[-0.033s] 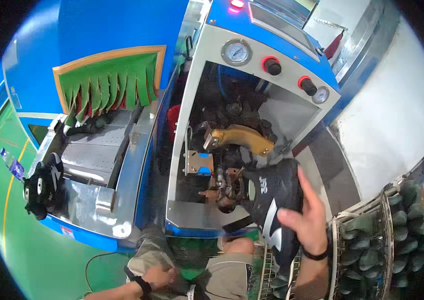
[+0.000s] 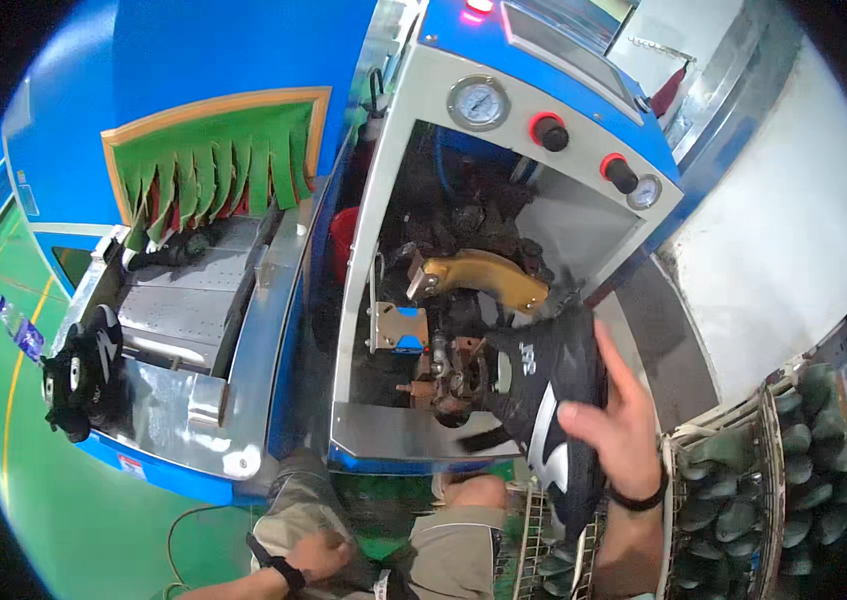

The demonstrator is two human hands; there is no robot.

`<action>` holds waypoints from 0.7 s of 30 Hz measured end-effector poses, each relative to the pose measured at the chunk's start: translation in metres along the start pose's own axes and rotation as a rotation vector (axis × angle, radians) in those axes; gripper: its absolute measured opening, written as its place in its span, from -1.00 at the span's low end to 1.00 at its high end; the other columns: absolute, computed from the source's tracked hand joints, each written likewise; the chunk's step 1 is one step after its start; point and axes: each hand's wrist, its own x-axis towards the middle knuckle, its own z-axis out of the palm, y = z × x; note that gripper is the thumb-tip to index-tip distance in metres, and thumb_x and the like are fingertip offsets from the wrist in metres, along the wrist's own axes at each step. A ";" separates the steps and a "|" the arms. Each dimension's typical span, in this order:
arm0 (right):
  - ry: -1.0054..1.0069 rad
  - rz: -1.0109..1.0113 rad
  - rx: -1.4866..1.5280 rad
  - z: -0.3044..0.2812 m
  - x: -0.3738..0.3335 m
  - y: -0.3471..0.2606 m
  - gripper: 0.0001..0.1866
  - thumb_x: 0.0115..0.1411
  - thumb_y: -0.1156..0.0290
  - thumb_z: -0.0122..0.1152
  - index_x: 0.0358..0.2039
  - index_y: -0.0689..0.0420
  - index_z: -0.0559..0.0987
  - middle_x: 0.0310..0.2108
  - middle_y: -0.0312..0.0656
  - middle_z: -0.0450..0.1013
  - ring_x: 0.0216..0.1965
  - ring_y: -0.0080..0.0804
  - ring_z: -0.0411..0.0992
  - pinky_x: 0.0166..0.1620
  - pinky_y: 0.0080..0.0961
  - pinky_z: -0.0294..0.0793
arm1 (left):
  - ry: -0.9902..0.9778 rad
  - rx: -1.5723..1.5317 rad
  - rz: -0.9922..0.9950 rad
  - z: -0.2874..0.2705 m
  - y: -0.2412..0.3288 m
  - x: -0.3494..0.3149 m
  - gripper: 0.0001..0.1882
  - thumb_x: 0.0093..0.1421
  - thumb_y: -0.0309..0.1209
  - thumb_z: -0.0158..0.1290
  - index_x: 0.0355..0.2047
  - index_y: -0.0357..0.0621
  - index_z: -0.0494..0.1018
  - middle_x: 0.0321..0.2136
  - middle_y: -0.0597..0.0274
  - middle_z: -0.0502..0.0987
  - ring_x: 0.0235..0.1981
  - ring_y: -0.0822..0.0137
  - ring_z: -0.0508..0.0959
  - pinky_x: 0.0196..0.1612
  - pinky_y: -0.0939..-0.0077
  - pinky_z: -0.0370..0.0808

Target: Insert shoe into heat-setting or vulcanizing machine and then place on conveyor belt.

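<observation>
A black shoe upper with a silver-white side stripe stands in front of the machine opening. Its narrow end points down toward me, and its upper end reaches the dark metal clamp parts. My right hand grips the upper from its right side; the thumb lies over the near face and the fingers stretch along the far edge, partly hidden. Just above the upper sits a curved brass-coloured block. On my left thigh, my left hand rests with curled fingers, and anything inside them is hidden.
The blue and white machine carries gauges and black knobs. To the left, black shoes sit on the metal end of a conveyor below green strip curtains. A wire rack of dark green shoe-shaped pieces stands at the right.
</observation>
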 end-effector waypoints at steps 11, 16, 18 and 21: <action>-0.250 0.124 -1.002 0.030 0.121 0.013 -0.06 0.07 0.13 0.33 0.39 0.18 0.12 -0.06 0.32 0.47 0.00 0.08 0.49 0.08 -0.27 0.42 | -0.054 0.080 0.272 0.013 -0.008 0.046 -0.59 0.28 -0.04 -0.03 -0.21 -0.12 0.58 -0.40 -0.15 0.61 -0.33 -0.20 0.59 -0.24 -0.01 0.52; -0.072 0.046 -1.004 0.039 0.126 0.047 -0.03 0.09 0.03 0.29 0.40 0.13 0.07 -0.07 0.39 0.41 -0.01 0.32 0.40 0.11 -0.12 0.36 | 0.006 0.081 0.179 0.001 -0.004 0.047 -0.57 0.28 -0.02 -0.03 -0.27 -0.14 0.56 -0.40 -0.14 0.61 -0.32 -0.20 0.59 -0.22 -0.01 0.53; 0.033 0.068 -0.970 0.050 0.115 0.046 -0.06 0.08 0.11 0.31 0.40 0.12 0.11 -0.10 0.34 0.40 -0.04 0.24 0.42 0.08 -0.15 0.38 | 0.041 0.096 0.162 -0.002 -0.001 0.045 -0.57 0.27 -0.02 -0.02 -0.29 -0.15 0.55 -0.40 -0.14 0.61 -0.32 -0.20 0.60 -0.22 -0.02 0.53; 0.115 -0.040 -0.851 0.048 0.103 0.054 -0.08 0.05 0.19 0.34 0.38 0.12 0.15 -0.13 0.27 0.41 -0.06 0.17 0.43 0.04 -0.19 0.40 | -0.013 0.159 0.103 -0.010 0.022 0.042 -0.60 0.27 -0.07 -0.03 -0.24 -0.16 0.55 -0.36 -0.13 0.62 -0.26 -0.17 0.60 -0.14 -0.02 0.52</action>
